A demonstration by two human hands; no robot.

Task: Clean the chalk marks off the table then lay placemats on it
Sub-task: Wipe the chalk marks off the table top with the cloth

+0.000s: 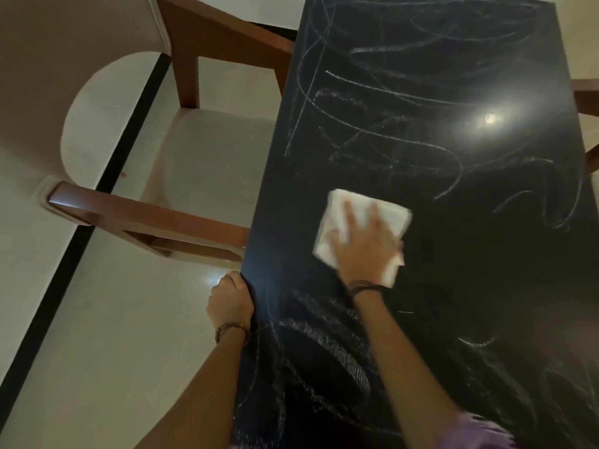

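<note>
Black table [437, 102] is covered in chalk marks [372, 137], with a wiped patch mid-table. Right hand [363, 244] is spread flat on a folded white cloth [382, 212] there, left hand [230, 303] curled around the left edge beside a wooden chair [201, 131]

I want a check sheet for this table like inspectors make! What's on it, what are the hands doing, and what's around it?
Surface: black table, chalk marks across the far part and near the person; the strip around the cloth looks mostly wiped.
Job's things: folded white cloth flat on the table. No placemats seen.
Clutter: nothing seen.
Grippers: right hand pressed flat on the cloth, fingers spread; left hand gripping the table's left edge.
Cables: nothing seen.
Surroundings: wooden chair with a pale seat, left of the table; part of another wooden piece at the right edge; pale shiny floor with a dark stripe.
</note>
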